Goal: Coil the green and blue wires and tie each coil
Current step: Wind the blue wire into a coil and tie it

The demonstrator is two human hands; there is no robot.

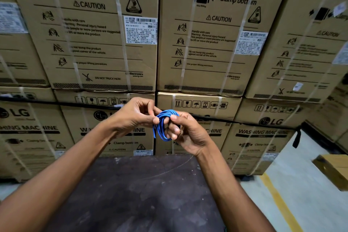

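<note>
The blue wire (163,124) is already wound into a small coil of several loops, held up in the air above the far edge of the dark table (143,194), in front of the stacked cardboard boxes (203,43). The right hand (185,133) grips the coil on its right side, with the thumb laid over the top of the loops and the curled fingers passing through or behind them. The left hand (135,117) closes on the coil's left side, its fingertips pinching the wire where the loops bunch together. One free end of the blue wire hangs straight down on the left of the coil, just below the left hand's fingertips. From this the coiling of the blue wire looks finished or nearly so, and the step in hand seems to be the tying: wrapping that loose tail around the bundle to lock it. No wrap across the loops can be made out yet, though the fingers hide part of the coil, so I cannot tell for sure. The green wire is not clearly in view; only a faint greenish sliver shows at the near edge of the table, too small to identify. Whether the green coil is done or still to come cannot be judged here.
</note>
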